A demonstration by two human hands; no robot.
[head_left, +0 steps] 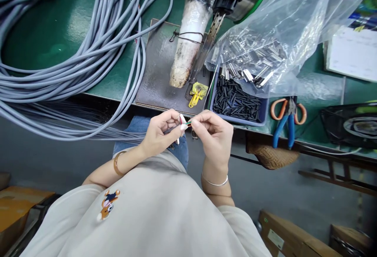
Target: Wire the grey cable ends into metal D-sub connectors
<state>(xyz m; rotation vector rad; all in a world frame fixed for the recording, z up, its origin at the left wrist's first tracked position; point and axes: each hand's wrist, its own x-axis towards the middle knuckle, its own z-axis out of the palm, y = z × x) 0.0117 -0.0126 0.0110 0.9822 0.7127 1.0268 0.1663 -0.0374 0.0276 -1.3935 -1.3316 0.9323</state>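
Tray [239, 121] holds black tubes [235, 102], bag [306, 21] metal connectors [249, 75]; left hand [161, 132] and right hand [214, 135] pinch wires [189, 123].

Right of the right hand [217, 133]: two pliers, one blue-handled [291, 130], one orange-handled [301, 114]. Beyond it: one blue parts tray [238, 121], one clear plastic bag [309, 17]. Beyond the left hand [161, 129]: many gray cables [73, 69], overlapping too much to count.
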